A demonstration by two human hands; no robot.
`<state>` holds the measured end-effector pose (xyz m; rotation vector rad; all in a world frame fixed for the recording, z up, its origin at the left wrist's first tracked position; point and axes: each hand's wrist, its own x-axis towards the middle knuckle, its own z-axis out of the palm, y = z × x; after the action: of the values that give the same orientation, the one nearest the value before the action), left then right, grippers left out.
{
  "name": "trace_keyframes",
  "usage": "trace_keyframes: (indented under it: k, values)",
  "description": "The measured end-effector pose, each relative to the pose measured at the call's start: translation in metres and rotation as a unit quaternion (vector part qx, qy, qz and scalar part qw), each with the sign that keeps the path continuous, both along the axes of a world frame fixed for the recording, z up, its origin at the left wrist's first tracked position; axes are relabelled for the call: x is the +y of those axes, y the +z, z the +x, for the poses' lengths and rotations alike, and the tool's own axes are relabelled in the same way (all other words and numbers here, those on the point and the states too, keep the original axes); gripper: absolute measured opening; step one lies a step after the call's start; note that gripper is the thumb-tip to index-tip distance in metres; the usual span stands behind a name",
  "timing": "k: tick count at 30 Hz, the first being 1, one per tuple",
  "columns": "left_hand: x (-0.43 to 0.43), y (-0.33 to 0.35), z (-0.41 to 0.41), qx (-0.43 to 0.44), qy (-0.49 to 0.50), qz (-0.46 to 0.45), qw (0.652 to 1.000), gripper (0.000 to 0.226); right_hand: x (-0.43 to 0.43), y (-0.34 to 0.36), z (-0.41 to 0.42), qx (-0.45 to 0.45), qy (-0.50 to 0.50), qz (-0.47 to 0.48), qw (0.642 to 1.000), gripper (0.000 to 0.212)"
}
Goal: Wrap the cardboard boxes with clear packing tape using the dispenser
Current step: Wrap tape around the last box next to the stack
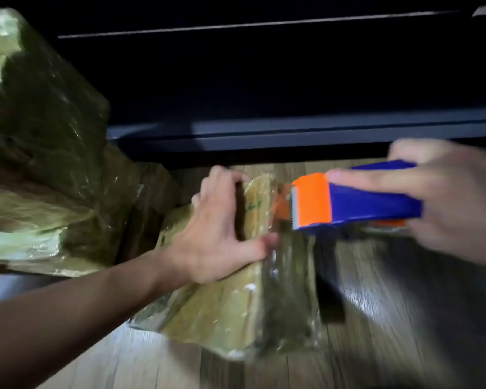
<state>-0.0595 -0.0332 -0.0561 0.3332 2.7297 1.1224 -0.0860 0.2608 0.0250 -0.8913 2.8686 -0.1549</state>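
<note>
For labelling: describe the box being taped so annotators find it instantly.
On the wood floor, right of the tape-wrapped stack, lies a smaller cardboard box. It alone has the left hand gripping its far end, with the blue-orange tape dispenser beside it.

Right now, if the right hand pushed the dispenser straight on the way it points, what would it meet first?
Probably the taped cardboard box, at the end the left hand grips; the right hand aims the dispenser there. Blur leaves depth uncertain.

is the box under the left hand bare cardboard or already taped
Already taped: the box shows glossy, wrinkled clear film over its faces. The left hand grips its far end.
</note>
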Motion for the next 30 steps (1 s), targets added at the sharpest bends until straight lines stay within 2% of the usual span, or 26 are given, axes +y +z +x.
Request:
trace_keyframes:
  k: [3,6,8,12,16,19,21,23,25,28,30]
  values:
    - [-0.037,-0.015,0.013,0.016,-0.011,0.132,0.991,0.074,-0.047,-0.002,0.007,0.03,0.043,-0.014,0.999,0.083]
    - [-0.058,-0.023,0.024,0.038,0.007,0.212,0.977,0.068,-0.08,-0.006,0.014,0.083,0.035,-0.035,0.995,0.084]
    - [-0.058,-0.025,0.026,0.052,0.027,0.236,0.97,0.062,-0.091,-0.003,0.015,0.108,0.034,-0.03,0.993,0.084]
    - [-0.049,-0.028,0.021,0.062,0.046,0.252,0.965,0.06,-0.097,0.013,0.009,0.095,0.026,0.005,0.995,0.083]
    - [-0.049,-0.022,0.012,0.062,0.01,0.24,0.969,0.062,-0.099,0.021,0.009,0.074,0.009,0.049,0.996,0.081]
    - [-0.071,-0.011,0.009,0.08,-0.042,0.184,0.979,0.078,-0.122,0.035,0.011,0.087,0.026,0.083,0.992,0.082]
    - [-0.092,0.003,0.008,0.089,-0.096,0.111,0.985,0.077,-0.143,0.04,0.013,0.026,0.033,0.083,0.996,0.076]
    - [-0.107,0.018,0.009,0.059,-0.115,0.024,0.991,0.08,-0.161,0.047,0.014,0.017,0.046,0.07,0.996,0.069]
    - [-0.106,0.031,0.012,0.015,-0.077,-0.065,0.995,0.097,-0.171,0.044,0.013,0.041,0.052,0.051,0.997,0.063]
    - [-0.083,0.034,0.017,-0.028,0.048,-0.115,0.992,0.131,-0.178,0.035,0.012,0.046,0.058,0.052,0.996,0.058]
    - [-0.073,0.031,0.016,-0.029,0.09,-0.165,0.982,0.143,-0.179,0.032,0.009,0.039,0.055,0.058,0.996,0.059]
